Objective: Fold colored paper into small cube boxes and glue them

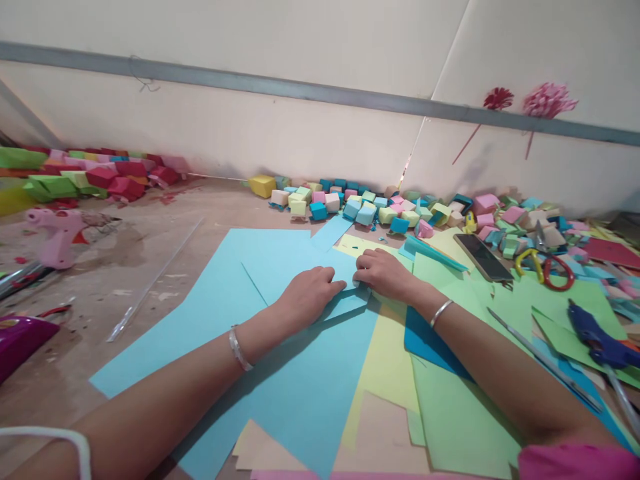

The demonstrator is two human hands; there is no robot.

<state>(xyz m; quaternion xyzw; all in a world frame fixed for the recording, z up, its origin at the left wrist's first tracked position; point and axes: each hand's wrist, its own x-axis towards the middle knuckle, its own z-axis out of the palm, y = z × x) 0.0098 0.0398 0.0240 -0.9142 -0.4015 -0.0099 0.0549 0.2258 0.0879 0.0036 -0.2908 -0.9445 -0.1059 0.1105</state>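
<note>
The right hand [383,270] has its thumb and fingers pinched together on the end of a folded light-blue paper [345,305], while the left hand [311,297] lies bent-fingered along its fold; whether that hand pinches or only presses, I cannot tell. The folded piece lies between the hands, above larger light-blue sheets [295,393]. Nearest, peach sheets [380,433] spread under the layers, with green sheets [455,413] and a darker blue sheet [417,343] beside and below the right forearm. A slim metal tool [545,360] and a dark-blue glue gun [600,337] lie to the right; a magenta plastic object [25,343] sits at the left edge. Farther out come a smartphone [483,257], red-and-yellow-handled scissors [543,263], a thin clear strip [160,277] and a pink glue gun [55,233]. Small paper cubes [365,213] crowd the back of the stained brown tabletop [210,200], before a pale wall [300,120] crossed by a grey rail [250,80], where red and pink paper flowers [547,101] show.
</note>
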